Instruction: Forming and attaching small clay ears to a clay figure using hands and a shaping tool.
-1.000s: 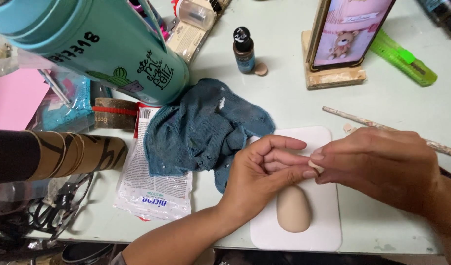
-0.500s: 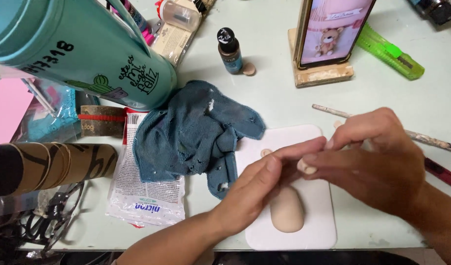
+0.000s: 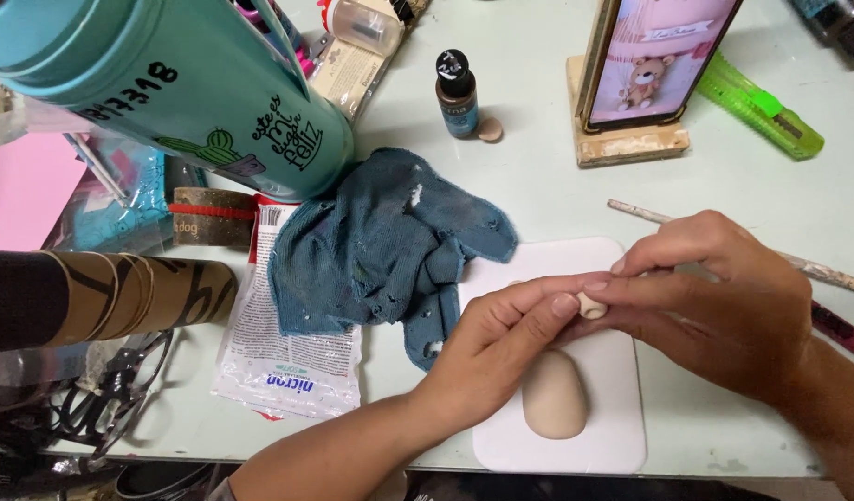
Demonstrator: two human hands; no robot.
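My left hand (image 3: 497, 339) and my right hand (image 3: 715, 301) meet over a white mat (image 3: 622, 408), fingertips pressed together on a small beige clay piece (image 3: 591, 304). Both hands pinch it, and most of it is hidden by the fingers. Below the hands, a larger oval lump of beige clay (image 3: 554, 394) lies on the mat. A crumpled blue cloth (image 3: 381, 246) overlaps the mat's left edge, close to my left hand.
A big teal bottle (image 3: 195, 88) lies at upper left. A small brown paint bottle (image 3: 456, 93), a phone on a wooden stand (image 3: 645, 79) and a green utility knife (image 3: 761, 107) sit at the back. A thin brush (image 3: 817, 269) runs behind my right hand. A plastic packet (image 3: 283, 353) lies beside the cloth.
My hands have stayed joined over the mat while the fingertips shifted on the small clay piece. The view has drifted slightly.
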